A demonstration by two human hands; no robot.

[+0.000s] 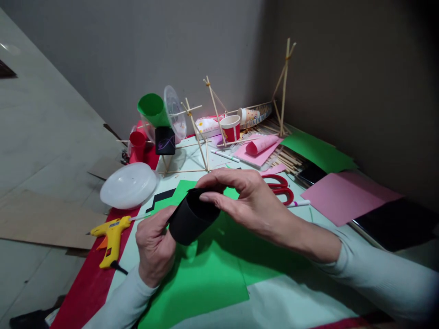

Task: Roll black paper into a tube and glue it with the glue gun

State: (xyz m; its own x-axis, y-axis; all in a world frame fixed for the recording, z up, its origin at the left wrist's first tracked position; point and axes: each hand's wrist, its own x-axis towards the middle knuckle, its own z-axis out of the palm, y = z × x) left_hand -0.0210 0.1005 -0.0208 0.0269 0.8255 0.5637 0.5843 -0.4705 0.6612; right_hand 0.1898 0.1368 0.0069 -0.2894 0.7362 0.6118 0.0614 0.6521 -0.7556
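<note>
A sheet of black paper rolled into a tube [192, 224] is held between both hands above the table. My left hand [156, 244] is closed on its lower left side, partly hidden by the tube. My right hand [245, 196] pinches the upper rim, thumb at the opening and fingers around the far edge. Beneath them lie green paper sheets [206, 288]. Red-handled scissors [283, 192] rest just beyond my right wrist. To the left of my left hand is a yellow glue gun [112, 240] with a black cord.
A white translucent bowl [128, 185] sits at the left edge. Behind it stand a stick frame [200, 146] and a green paper cup shape [152, 109]. Farther right are a red paper cup [231, 128], pink paper [350, 196] and several wooden sticks [291, 160]. Walls close off the back.
</note>
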